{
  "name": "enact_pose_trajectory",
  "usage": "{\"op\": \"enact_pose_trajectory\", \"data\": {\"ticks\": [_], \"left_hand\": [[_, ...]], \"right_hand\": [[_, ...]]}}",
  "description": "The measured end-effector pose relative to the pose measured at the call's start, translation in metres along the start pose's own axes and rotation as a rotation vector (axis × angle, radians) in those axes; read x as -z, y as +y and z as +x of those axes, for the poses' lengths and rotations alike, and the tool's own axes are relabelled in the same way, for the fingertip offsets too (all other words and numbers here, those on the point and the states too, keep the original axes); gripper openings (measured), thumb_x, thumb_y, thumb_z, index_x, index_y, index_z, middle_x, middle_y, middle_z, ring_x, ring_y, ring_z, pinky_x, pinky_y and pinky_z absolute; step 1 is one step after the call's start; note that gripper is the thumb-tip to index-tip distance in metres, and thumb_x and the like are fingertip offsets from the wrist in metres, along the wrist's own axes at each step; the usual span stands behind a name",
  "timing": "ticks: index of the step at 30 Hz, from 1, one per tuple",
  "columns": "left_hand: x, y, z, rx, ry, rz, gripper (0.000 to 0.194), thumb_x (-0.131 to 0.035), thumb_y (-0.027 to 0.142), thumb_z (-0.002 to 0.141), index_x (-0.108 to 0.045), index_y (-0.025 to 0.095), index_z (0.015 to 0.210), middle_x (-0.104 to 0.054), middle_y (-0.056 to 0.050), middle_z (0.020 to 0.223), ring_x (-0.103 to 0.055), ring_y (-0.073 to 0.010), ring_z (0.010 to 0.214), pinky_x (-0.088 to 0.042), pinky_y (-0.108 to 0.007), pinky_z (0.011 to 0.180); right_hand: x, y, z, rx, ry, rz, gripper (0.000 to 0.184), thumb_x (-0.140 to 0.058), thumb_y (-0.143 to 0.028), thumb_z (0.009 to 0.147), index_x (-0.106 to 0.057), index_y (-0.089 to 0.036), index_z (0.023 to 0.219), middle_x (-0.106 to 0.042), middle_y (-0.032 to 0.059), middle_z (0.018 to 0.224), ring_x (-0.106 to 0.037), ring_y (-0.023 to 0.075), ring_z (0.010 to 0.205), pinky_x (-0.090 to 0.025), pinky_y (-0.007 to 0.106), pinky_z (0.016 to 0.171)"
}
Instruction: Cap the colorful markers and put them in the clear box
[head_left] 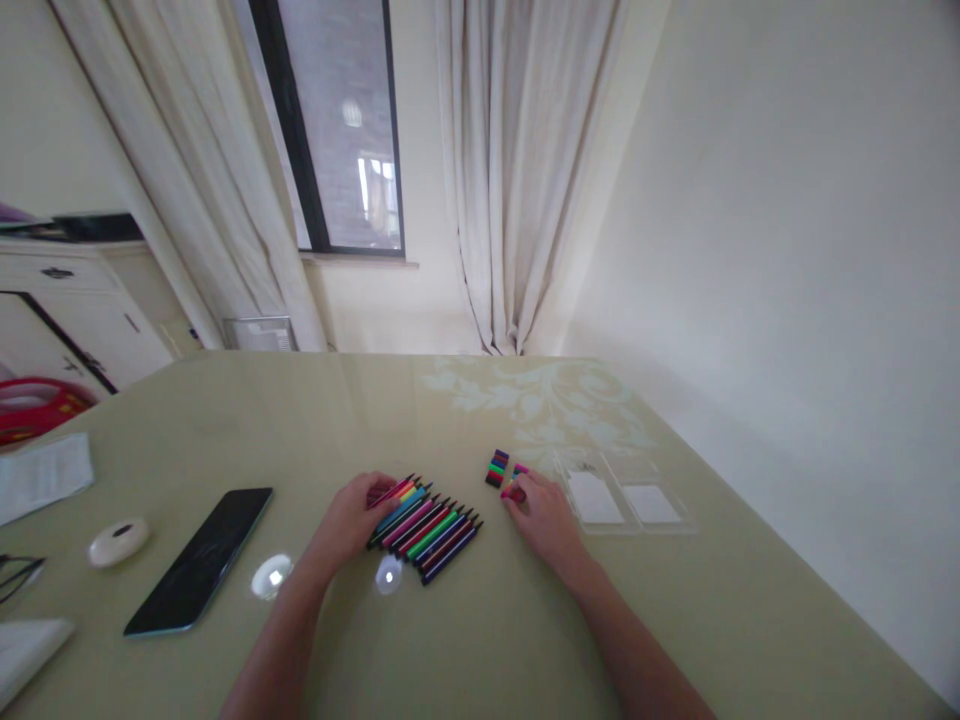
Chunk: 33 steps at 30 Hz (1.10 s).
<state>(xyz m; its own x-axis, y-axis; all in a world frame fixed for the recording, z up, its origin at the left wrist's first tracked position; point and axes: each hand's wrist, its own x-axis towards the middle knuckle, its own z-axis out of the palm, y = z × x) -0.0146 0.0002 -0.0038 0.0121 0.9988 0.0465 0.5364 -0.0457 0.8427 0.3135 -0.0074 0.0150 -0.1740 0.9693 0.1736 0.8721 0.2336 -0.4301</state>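
A slanted row of uncapped felt-tip pens (435, 530) in many colours lies on the table, dark tips pointing up and right. My left hand (354, 515) rests at the row's left end, its fingers closed around a pink pen (386, 493) there. Right of the pens, a small block of coloured pen caps (496, 468) lies side by side. A second cluster of caps (519, 470) sits just beside it, partly hidden by my right hand (541, 510). The fingertips of that hand are pinched on a pinkish-red cap.
An opened clear plastic case (626, 500) with white inserts lies right of my right hand. To the left are a black phone (202, 560), a white oval object (118, 543), a white packet (46, 475) and dark-framed glasses (19, 575). A wall borders the table's right side.
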Motion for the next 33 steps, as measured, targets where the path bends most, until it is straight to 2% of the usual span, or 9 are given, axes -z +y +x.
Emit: {"op": "enact_pose_trajectory", "data": {"ticks": [5, 11, 13, 16, 19, 22, 28, 33], "left_hand": [[-0.002, -0.004, 0.0, -0.025, 0.016, -0.038, 0.043, -0.074, 0.052, 0.07, -0.076, 0.019, 0.099, -0.079, -0.011, 0.1, -0.074, -0.0297, 0.093, -0.06, -0.043, 0.087], [0.004, -0.002, -0.001, -0.007, -0.046, -0.06, 0.05, -0.074, 0.055, 0.071, -0.076, 0.019, 0.106, -0.078, -0.011, 0.108, -0.073, -0.0308, 0.101, -0.059, -0.044, 0.093], [0.004, 0.002, -0.002, -0.036, 0.011, 0.012, 0.052, -0.069, 0.06, 0.075, -0.076, 0.02, 0.107, -0.077, -0.012, 0.112, -0.071, -0.0317, 0.107, -0.057, -0.046, 0.099], [0.001, 0.006, -0.001, -0.033, 0.181, 0.115, 0.054, -0.057, 0.063, 0.084, -0.074, 0.02, 0.111, -0.073, -0.012, 0.122, -0.067, -0.0315, 0.118, -0.049, -0.048, 0.109], [-0.006, 0.003, -0.003, 0.094, 0.315, 0.123, 0.059, -0.044, 0.063, 0.092, -0.069, 0.017, 0.119, -0.071, -0.015, 0.127, -0.065, -0.0318, 0.122, -0.046, -0.05, 0.112], [-0.015, 0.001, -0.012, 0.188, 0.387, 0.116, 0.064, -0.034, 0.063, 0.097, -0.065, 0.014, 0.123, -0.069, -0.019, 0.13, -0.063, -0.0344, 0.126, -0.045, -0.053, 0.112], [-0.041, 0.021, -0.031, 0.242, 0.523, 0.017, 0.061, -0.03, 0.06, 0.101, -0.061, 0.017, 0.13, -0.066, -0.017, 0.136, -0.059, -0.031, 0.131, -0.045, -0.047, 0.114], [-0.062, 0.038, -0.023, 0.202, 0.568, 0.025, 0.056, -0.033, 0.053, 0.101, -0.06, 0.014, 0.132, -0.064, -0.018, 0.138, -0.056, -0.0301, 0.135, -0.041, -0.048, 0.118]], "right_hand": [[0.0, 0.0, -0.001, 0.005, -0.002, 0.002, 0.008, -0.062, -0.018, 0.093, -0.068, -0.02, 0.088, -0.073, 0.0062, 0.099, -0.066, 0.0238, 0.102, -0.045, 0.033, 0.09], [-0.002, 0.002, 0.0, 0.009, 0.001, 0.003, 0.008, -0.062, -0.018, 0.094, -0.068, -0.021, 0.088, -0.073, 0.006, 0.1, -0.066, 0.0239, 0.104, -0.045, 0.033, 0.091], [-0.002, 0.001, 0.0, 0.006, 0.0, 0.01, 0.008, -0.062, -0.019, 0.094, -0.068, -0.021, 0.088, -0.073, 0.0064, 0.101, -0.067, 0.024, 0.105, -0.045, 0.033, 0.09], [-0.002, 0.0, 0.0, 0.009, -0.001, 0.019, 0.008, -0.063, -0.018, 0.093, -0.068, -0.021, 0.088, -0.073, 0.0067, 0.101, -0.066, 0.0243, 0.108, -0.045, 0.033, 0.093], [-0.002, -0.001, -0.001, 0.016, -0.007, 0.033, 0.007, -0.063, -0.018, 0.093, -0.069, -0.021, 0.09, -0.074, 0.0072, 0.104, -0.064, 0.0252, 0.119, -0.045, 0.034, 0.096], [-0.001, -0.002, -0.001, -0.003, -0.017, 0.027, 0.007, -0.063, -0.018, 0.094, -0.069, -0.021, 0.092, -0.074, 0.0077, 0.107, -0.064, 0.0256, 0.121, -0.045, 0.034, 0.095], [-0.002, -0.005, 0.002, -0.001, -0.017, -0.02, 0.009, -0.061, -0.019, 0.095, -0.069, -0.021, 0.094, -0.074, 0.0084, 0.108, -0.064, 0.0259, 0.121, -0.045, 0.034, 0.094], [-0.006, -0.004, 0.003, -0.019, -0.009, -0.024, 0.01, -0.06, -0.019, 0.096, -0.069, -0.021, 0.092, -0.076, 0.0094, 0.109, -0.062, 0.0266, 0.126, -0.044, 0.035, 0.097]]}}
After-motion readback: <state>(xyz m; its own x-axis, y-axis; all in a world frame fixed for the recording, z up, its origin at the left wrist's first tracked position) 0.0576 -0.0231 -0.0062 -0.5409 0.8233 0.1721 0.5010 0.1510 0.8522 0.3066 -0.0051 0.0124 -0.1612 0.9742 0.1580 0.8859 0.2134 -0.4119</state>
